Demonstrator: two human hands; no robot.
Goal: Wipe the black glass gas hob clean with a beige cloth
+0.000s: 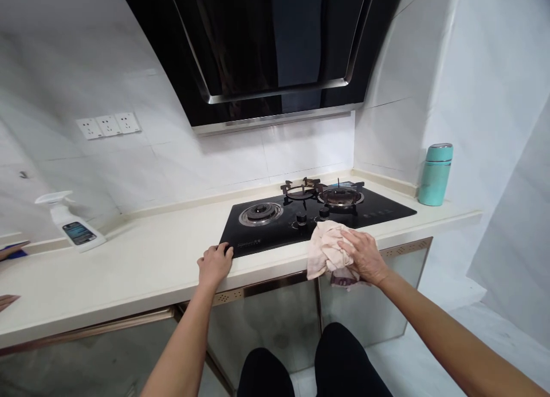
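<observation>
In the head view a black glass gas stove [283, 232] is set into the pale counter. My right hand [364, 255] grips a crumpled pale pink cloth [327, 247] at the stove's front edge, and part of the cloth hangs over the counter's lip. My left hand [216, 265] rests on the counter at the stove's front left corner, fingers bent but apart and fingertips at the glass edge. Two control knobs [302, 219] sit just behind the cloth. The left burner [260, 213] has no pan support on it, while a loose pan support [301, 191] lies between the burners.
A white spray bottle [77, 228] stands on the counter [150, 254] at left. Another person's hands [8, 251] show at the left edge, one by a blue cloth [18, 254]. A turquoise flask [435, 176] stands at right. The black range hood [275, 107] hangs above.
</observation>
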